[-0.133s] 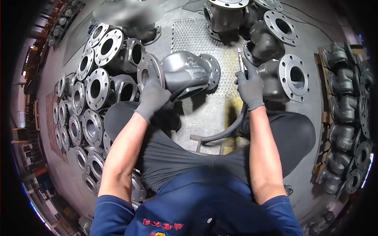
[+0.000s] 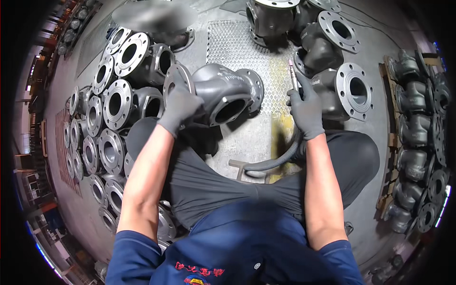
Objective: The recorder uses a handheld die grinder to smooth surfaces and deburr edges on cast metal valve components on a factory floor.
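Note:
A grey cast-metal valve body [image 2: 209,85] lies on its side in front of me, a round flange at each end. Its square-edged side opening [image 2: 230,110] faces up toward me. My left hand [image 2: 183,107], in a grey glove, is closed on the left flange. In my gloved right hand [image 2: 306,111] is an air grinder [image 2: 293,76], a slim metal tool with a pink tip pointing away from me. The tip is apart from the valve body. A ribbed grey hose [image 2: 280,161] runs from below that hand down between my legs.
Many flanged valve bodies [image 2: 114,105] are piled on the left. Others stand at the right, one with its flange [image 2: 355,91] beside my right hand. A textured metal plate [image 2: 228,40] lies ahead on the floor. A loaded wooden pallet [image 2: 387,137] stands far right.
The valve body has rolled under my left hand, so its side opening has turned up toward me. My right hand and the grinder have shifted slightly right.

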`<state>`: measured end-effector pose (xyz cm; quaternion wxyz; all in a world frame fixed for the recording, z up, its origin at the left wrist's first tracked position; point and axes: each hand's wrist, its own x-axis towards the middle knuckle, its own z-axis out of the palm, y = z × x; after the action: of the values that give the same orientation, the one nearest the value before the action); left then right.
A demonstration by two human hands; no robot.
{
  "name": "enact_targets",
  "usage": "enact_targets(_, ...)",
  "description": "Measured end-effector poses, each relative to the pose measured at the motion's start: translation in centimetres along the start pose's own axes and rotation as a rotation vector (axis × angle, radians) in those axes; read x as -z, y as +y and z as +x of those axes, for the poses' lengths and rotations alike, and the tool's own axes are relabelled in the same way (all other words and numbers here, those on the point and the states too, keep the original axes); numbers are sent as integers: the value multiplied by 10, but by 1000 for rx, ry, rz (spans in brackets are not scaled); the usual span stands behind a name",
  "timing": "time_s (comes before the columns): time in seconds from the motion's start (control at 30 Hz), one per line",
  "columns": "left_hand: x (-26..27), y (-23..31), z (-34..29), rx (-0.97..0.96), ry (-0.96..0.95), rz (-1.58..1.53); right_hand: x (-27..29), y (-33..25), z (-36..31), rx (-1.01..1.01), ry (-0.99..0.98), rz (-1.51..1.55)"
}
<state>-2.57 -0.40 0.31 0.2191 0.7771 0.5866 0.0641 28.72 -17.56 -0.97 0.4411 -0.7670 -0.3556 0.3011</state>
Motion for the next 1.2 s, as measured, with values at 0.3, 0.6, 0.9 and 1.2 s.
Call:
enact_targets(0.3, 25, 43, 77, 272, 122, -465, -13, 27, 25, 14, -2, -44)
enact_targets(0.6, 20, 29, 120, 306, 205, -320, -35, 44, 48, -105, -10, -21)
enact_targets(0.9, 25, 41, 131, 405, 136, -622, -52, 75, 47, -255, -149, 38)
enact_targets(1.2, 14, 25, 129, 414, 225, -562, -47, 46, 52, -299, -164, 57)
